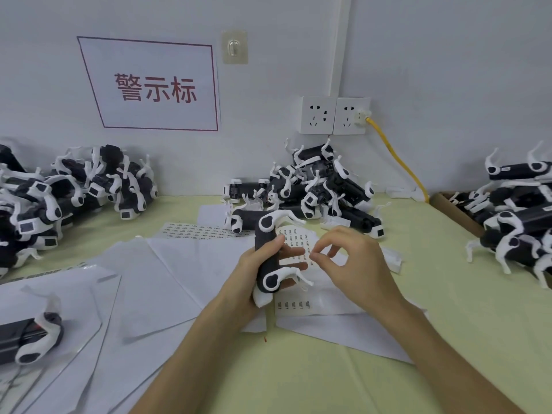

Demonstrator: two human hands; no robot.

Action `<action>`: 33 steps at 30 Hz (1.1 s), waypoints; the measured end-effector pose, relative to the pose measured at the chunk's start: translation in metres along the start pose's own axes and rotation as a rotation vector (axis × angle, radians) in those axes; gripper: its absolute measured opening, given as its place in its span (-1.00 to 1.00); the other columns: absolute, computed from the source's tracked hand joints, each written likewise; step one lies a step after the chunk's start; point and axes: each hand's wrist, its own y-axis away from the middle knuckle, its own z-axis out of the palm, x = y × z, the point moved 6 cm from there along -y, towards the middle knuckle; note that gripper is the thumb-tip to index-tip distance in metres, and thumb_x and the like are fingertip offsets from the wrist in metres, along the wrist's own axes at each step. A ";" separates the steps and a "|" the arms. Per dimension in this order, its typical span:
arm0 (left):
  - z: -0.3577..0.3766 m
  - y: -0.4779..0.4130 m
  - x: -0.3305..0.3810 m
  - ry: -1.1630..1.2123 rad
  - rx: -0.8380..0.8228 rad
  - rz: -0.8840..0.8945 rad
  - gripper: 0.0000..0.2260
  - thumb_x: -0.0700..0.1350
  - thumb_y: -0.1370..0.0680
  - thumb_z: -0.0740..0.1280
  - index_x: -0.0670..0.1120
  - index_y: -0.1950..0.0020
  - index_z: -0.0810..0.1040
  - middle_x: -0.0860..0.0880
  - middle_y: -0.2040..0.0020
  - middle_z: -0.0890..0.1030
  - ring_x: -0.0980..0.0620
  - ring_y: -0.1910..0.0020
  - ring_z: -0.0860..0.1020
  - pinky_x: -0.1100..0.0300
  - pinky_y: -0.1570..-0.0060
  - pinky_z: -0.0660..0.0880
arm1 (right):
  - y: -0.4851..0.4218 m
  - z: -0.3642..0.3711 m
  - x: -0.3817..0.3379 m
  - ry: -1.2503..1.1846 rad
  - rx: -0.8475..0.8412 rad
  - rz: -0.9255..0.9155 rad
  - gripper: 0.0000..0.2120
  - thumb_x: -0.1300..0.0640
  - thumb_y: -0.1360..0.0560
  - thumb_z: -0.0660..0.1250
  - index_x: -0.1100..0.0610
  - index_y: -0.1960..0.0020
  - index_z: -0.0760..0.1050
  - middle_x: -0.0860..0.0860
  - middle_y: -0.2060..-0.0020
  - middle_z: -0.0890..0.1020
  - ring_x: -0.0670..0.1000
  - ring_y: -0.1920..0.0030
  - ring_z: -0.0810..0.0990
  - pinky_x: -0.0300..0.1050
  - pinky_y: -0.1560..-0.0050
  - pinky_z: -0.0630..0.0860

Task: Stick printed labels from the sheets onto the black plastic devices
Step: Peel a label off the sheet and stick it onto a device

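Held device: a black plastic device [266, 249] with white leg parts stands on end at the middle of the frame, in the left hand [249, 273].
Left fingers: curled round the device's body, thumb on its near face, fingertips showing past its right edge.
Right hand [355, 261]: just right of the device and apart from it, over the label sheet [294, 241].
Right fingers: thumb and forefinger [327, 242] tips nearly meet; the other fingers are spread loosely. I cannot tell whether a label is between the tips.
Label sheet: flat on the table [298, 372] behind and under both hands, with rows of small printed labels.
Second label sheet [203, 231]: left of it, further back.
White papers [167, 270]: spread across the left and middle.
Device piles: one at upper middle [316, 186], one at left [59, 192], one at the right edge [522, 213].
Wall: a red-lettered sign [155, 88] at upper left; two sockets [334, 115] with a yellow cable [397, 159].
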 end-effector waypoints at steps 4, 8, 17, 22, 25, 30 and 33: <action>-0.006 -0.002 0.004 -0.048 0.087 0.076 -0.46 0.04 -0.36 0.61 -0.22 -0.20 0.58 -0.18 -0.14 0.70 -0.09 -0.05 0.70 -0.07 -0.20 0.61 | -0.004 -0.002 0.005 -0.399 -0.021 0.186 -0.86 0.20 -0.51 0.49 -0.03 0.14 0.68 -0.13 0.16 0.71 -0.07 0.22 0.63 -0.13 0.06 0.57; -0.005 -0.003 0.002 -0.078 0.081 0.106 -0.54 -0.03 -0.38 0.57 -0.20 -0.18 0.59 -0.15 0.00 0.71 -0.07 0.02 0.68 -0.12 -0.25 0.55 | -0.004 0.006 0.004 -0.842 -0.178 0.373 -0.83 0.08 -0.49 0.37 0.04 0.05 0.74 0.03 0.13 0.71 -0.03 0.18 0.59 -0.20 0.12 0.53; 0.004 0.000 -0.002 -0.056 -0.008 0.116 -0.71 -0.06 -0.42 0.47 -0.12 -0.08 0.57 -0.01 0.20 0.63 0.06 0.23 0.62 0.27 0.29 0.52 | -0.002 0.012 -0.001 -0.898 -0.195 0.414 -0.79 -0.02 -0.40 0.38 0.00 0.07 0.75 0.03 0.13 0.73 -0.06 0.16 0.63 -0.13 0.00 0.50; 0.009 0.002 -0.002 -0.078 -0.030 0.140 -0.74 -0.11 -0.44 0.46 -0.11 -0.12 0.59 0.00 0.17 0.69 0.07 0.20 0.66 0.29 0.28 0.54 | 0.000 0.014 0.000 -0.843 -0.188 0.448 -0.85 -0.02 -0.42 0.50 -0.04 0.04 0.74 -0.02 0.09 0.73 -0.09 0.09 0.63 -0.06 -0.10 0.48; 0.011 0.002 -0.006 -0.126 -0.022 0.151 -0.63 -0.10 -0.46 0.49 -0.11 -0.25 0.58 -0.12 -0.06 0.71 -0.07 -0.04 0.68 0.14 0.04 0.57 | 0.001 0.017 -0.001 -0.860 -0.193 0.472 -0.89 0.07 -0.45 0.49 -0.02 0.03 0.75 -0.01 0.06 0.74 -0.08 0.03 0.66 -0.15 -0.06 0.51; 0.016 0.004 -0.010 -0.158 -0.010 0.174 -0.55 -0.08 -0.47 0.50 -0.08 -0.34 0.54 -0.09 -0.14 0.69 -0.02 -0.11 0.67 0.21 0.01 0.56 | 0.004 0.019 -0.002 -0.852 -0.116 0.487 -0.88 0.20 -0.51 0.45 0.05 0.05 0.75 -0.04 0.11 0.75 -0.16 0.10 0.66 -0.40 0.16 0.49; 0.019 0.004 -0.010 -0.173 -0.016 0.188 -0.53 -0.08 -0.47 0.49 -0.09 -0.36 0.52 -0.08 -0.16 0.69 0.00 -0.12 0.67 0.22 0.00 0.57 | 0.004 0.017 -0.002 -0.829 -0.081 0.478 -0.89 0.23 -0.52 0.45 0.10 0.01 0.73 -0.03 0.11 0.75 -0.11 0.08 0.68 -0.35 0.10 0.53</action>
